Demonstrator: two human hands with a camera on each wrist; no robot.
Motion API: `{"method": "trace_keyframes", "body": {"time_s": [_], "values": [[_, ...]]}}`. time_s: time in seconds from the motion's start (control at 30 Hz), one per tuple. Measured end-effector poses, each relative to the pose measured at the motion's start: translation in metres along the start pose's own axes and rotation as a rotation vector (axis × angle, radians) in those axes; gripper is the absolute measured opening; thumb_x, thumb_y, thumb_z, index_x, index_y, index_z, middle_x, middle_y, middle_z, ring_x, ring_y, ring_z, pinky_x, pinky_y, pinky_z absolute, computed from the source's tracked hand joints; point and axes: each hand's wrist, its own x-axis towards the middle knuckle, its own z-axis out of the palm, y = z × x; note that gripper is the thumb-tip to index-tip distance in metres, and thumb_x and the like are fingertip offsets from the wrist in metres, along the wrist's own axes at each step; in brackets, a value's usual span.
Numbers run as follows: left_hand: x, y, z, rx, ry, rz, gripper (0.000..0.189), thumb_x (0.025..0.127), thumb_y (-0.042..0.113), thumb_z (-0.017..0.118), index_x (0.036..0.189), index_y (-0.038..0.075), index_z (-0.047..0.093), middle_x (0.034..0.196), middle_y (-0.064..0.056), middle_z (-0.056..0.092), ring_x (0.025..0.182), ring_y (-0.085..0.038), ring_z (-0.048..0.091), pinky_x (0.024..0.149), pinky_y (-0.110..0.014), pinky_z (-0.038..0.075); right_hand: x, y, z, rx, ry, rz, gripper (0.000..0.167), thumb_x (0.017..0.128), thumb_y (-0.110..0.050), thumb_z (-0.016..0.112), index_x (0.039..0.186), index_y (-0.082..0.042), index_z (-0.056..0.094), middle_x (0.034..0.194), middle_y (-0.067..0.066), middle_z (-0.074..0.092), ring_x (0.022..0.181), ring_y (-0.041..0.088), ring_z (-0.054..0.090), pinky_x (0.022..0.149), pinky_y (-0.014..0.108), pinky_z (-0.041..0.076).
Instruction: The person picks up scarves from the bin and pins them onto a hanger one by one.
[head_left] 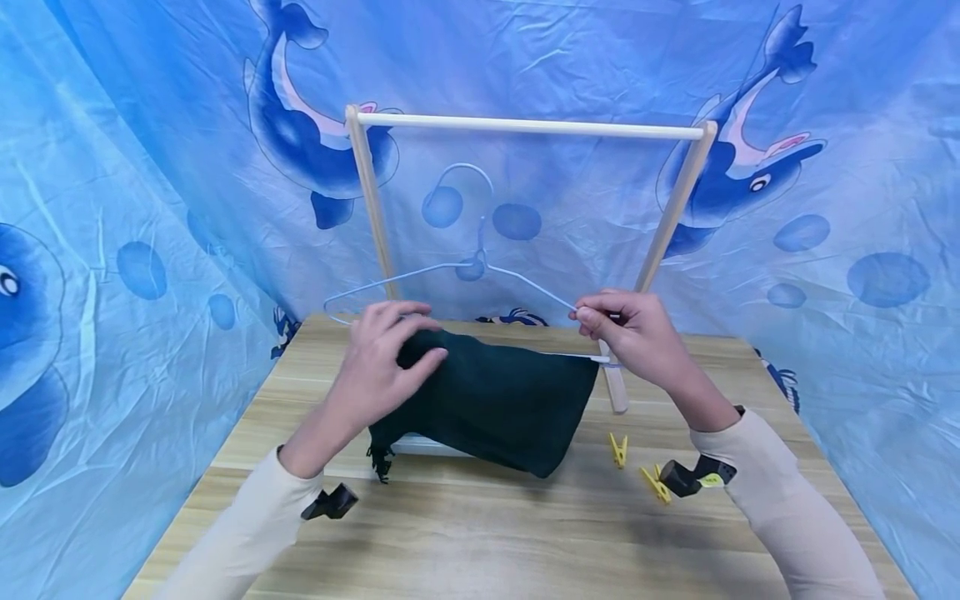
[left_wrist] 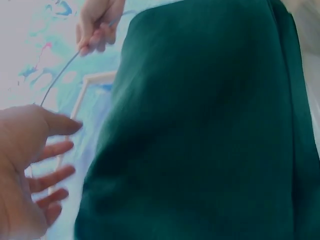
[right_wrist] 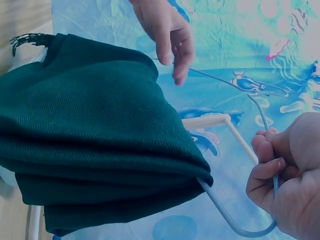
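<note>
A light-blue wire hanger (head_left: 528, 282) is held up over the table, its hook pointing upward. My right hand (head_left: 630, 333) pinches the hanger's right shoulder near its end, with fingers curled round the wire in the right wrist view (right_wrist: 285, 175). A dark green fringed scarf (head_left: 495, 400) hangs folded over the hanger's bottom bar, its fringe (head_left: 380, 462) dangling at the left. Beside the scarf's upper left part is my left hand (head_left: 386, 354), fingers spread and loosely bent. In the left wrist view, the left hand (left_wrist: 30, 165) shows a gap between its fingertips and the cloth.
Behind the hanger stands a rack with a white top rail (head_left: 525, 126) and wooden posts. Two yellow clothespins (head_left: 618, 450) lie on the wooden table (head_left: 465, 542) at the right. A white object (head_left: 427, 447) shows partly beneath the scarf. A blue dolphin-print curtain (head_left: 585, 50) surrounds the table.
</note>
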Motion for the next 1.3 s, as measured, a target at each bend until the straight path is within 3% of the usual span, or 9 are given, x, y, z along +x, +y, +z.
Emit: {"method": "trace_keyframes", "body": {"time_s": [0.13,0.3,0.4,0.53,0.7,0.9,1.07,1.3], "values": [[0.009,0.013,0.017,-0.059,-0.120,0.139,0.039,0.085,0.031,0.085,0.115,0.009,0.074,0.129,-0.010,0.067,0.129,-0.031,0.052,0.099,-0.055,0.037,0.002,-0.001,0.001,0.001,-0.001,-0.003,0.016,0.099,0.006,0.061,0.100,0.005,0.077,0.081,0.011,0.067,0.066,0.013,0.057,0.058,0.022,0.049],[0.019,0.028,0.036,-0.024,-0.266,0.222,0.052,0.083,0.045,0.084,0.122,0.013,0.072,0.125,-0.004,0.070,0.123,-0.024,0.058,0.105,-0.049,0.043,0.004,-0.003,0.002,0.002,-0.005,-0.010,0.016,0.099,0.006,0.061,0.099,0.005,0.077,0.079,0.009,0.066,0.065,0.016,0.056,0.057,0.022,0.049],[0.024,0.033,0.044,0.022,-0.303,0.253,0.055,0.082,0.048,0.085,0.123,0.013,0.071,0.123,-0.003,0.070,0.118,-0.023,0.061,0.104,-0.045,0.047,0.006,-0.006,0.002,0.002,-0.007,-0.018,0.016,0.099,0.006,0.061,0.098,0.005,0.077,0.078,0.009,0.065,0.065,0.017,0.056,0.058,0.023,0.050],[0.028,0.035,0.050,0.060,-0.281,0.275,0.048,0.083,0.039,0.086,0.121,0.012,0.072,0.118,-0.003,0.071,0.110,-0.022,0.064,0.097,-0.040,0.052,0.008,-0.008,0.001,0.012,-0.007,-0.025,0.016,0.098,0.007,0.061,0.099,0.006,0.077,0.079,0.010,0.066,0.067,0.015,0.056,0.061,0.021,0.050],[0.028,0.035,0.053,-0.019,-0.201,0.265,0.028,0.085,0.020,0.085,0.110,0.009,0.078,0.100,-0.002,0.072,0.091,-0.017,0.066,0.082,-0.029,0.056,0.011,-0.012,0.000,0.003,-0.002,-0.030,0.016,0.098,0.008,0.061,0.100,0.006,0.077,0.080,0.010,0.066,0.068,0.013,0.057,0.061,0.021,0.050],[0.028,0.035,0.056,-0.081,-0.098,0.273,0.017,0.085,0.013,0.084,0.100,0.008,0.082,0.088,-0.002,0.071,0.080,-0.016,0.063,0.071,-0.026,0.054,0.012,-0.015,0.001,0.000,-0.002,-0.051,0.016,0.097,0.008,0.062,0.098,0.005,0.077,0.080,0.010,0.066,0.068,0.013,0.058,0.061,0.023,0.052],[0.029,0.034,0.058,-0.163,-0.047,0.204,0.009,0.085,0.011,0.084,0.093,0.007,0.082,0.085,-0.003,0.071,0.077,-0.017,0.061,0.069,-0.028,0.052,0.010,-0.012,0.004,-0.006,-0.027,-0.092,0.016,0.096,0.010,0.063,0.097,0.003,0.077,0.079,0.007,0.066,0.067,0.013,0.058,0.061,0.022,0.052],[0.035,0.035,0.053,-0.276,-0.008,-0.055,0.017,0.090,0.014,0.079,0.104,0.005,0.081,0.080,-0.001,0.065,0.068,-0.012,0.054,0.060,-0.029,0.043,0.007,-0.006,0.008,0.016,-0.071,-0.104,0.016,0.096,0.010,0.062,0.097,0.003,0.076,0.081,0.007,0.068,0.069,0.014,0.062,0.064,0.022,0.054]]}}
